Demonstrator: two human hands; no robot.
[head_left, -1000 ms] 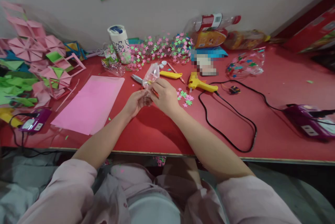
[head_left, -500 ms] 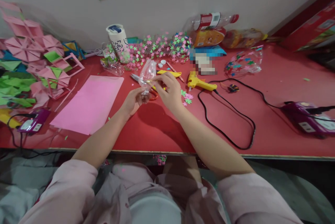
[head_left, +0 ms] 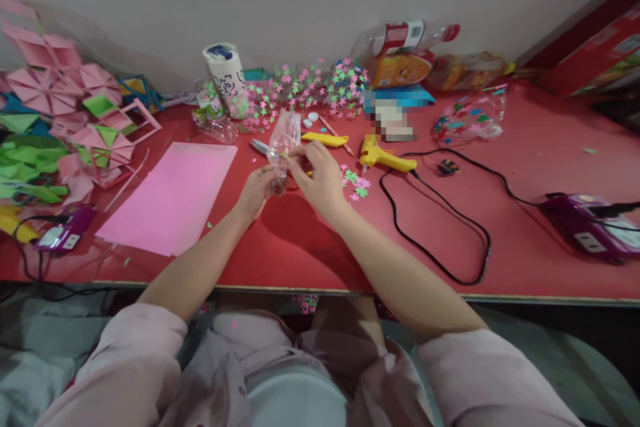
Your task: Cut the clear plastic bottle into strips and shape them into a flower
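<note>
- Since a second ago, the right hand [head_left: 320, 174] has drawn slightly away from the left hand [head_left: 257, 192]: their fingertips met then, and now a small gap parts them along the clear plastic piece [head_left: 285, 134].
- Left thumb and fingers pinch the lower end of that piece, which is held over the middle of the red table [head_left: 300, 254], its ribbed part pointing towards the wall.
- Right thumb and forefinger are closed on a small yellowish bit [head_left: 283, 155] against the plastic; it is too small to identify.
- Scissors [head_left: 260, 146] lie by the hands, partly hidden, blade showing to the left and reddish handle near the right fingers.
- Just beyond the right hand are a yellow cutter [head_left: 325, 140], a pink stick [head_left: 345, 143] and small white caps [head_left: 312, 118].
- Pink and green paper stars [head_left: 356, 184] lie right of that hand, with a yellow glue gun [head_left: 387, 159] and its looping black cord [head_left: 437, 267] farther right.
- Pink sheets [head_left: 170, 197] lie left of the left hand.
- Farther back, a white tub [head_left: 224, 77] stands beside star-covered clear plastic [head_left: 300, 90]; bottles [head_left: 403, 37] lie near the wall.
- Folded paper shapes [head_left: 47, 90] are heaped at far left.
</note>
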